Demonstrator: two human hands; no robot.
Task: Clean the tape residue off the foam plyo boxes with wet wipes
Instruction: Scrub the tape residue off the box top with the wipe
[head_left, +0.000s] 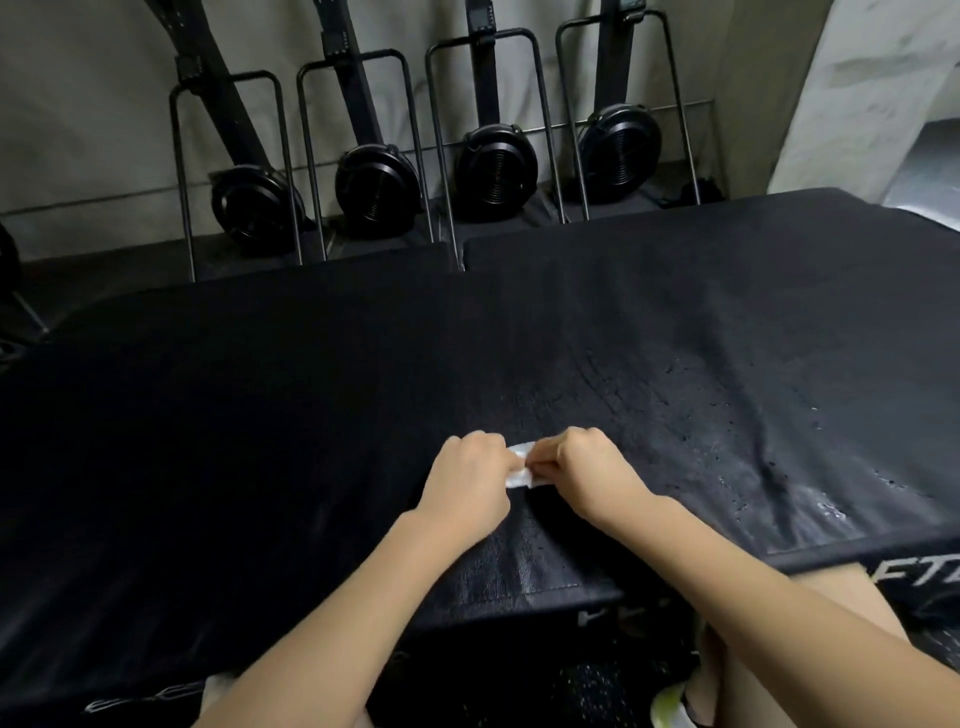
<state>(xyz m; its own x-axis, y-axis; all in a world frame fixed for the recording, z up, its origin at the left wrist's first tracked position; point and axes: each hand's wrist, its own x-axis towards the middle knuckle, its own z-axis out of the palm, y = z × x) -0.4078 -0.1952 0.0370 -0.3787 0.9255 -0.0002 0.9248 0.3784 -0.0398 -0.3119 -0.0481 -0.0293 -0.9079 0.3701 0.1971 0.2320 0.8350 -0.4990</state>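
Note:
A big black foam plyo box (260, 415) fills the middle of the head view, its top dark and wet-looking on the right. Pale specks and streaks of tape residue (826, 506) lie on that wet part near the front right edge. Over the box's front centre, my left hand (470, 480) and my right hand (587, 473) meet, fingers curled. Both pinch a small folded white wet wipe (521, 467) between them; most of the wipe is hidden by the fingers.
Two more black boxes (675, 244) stand behind the near one. Several upright rowing machines (493, 166) with black flywheels lean along the grey back wall. My knee and a yellow-green shoe (675, 706) show below the front edge, over speckled black floor.

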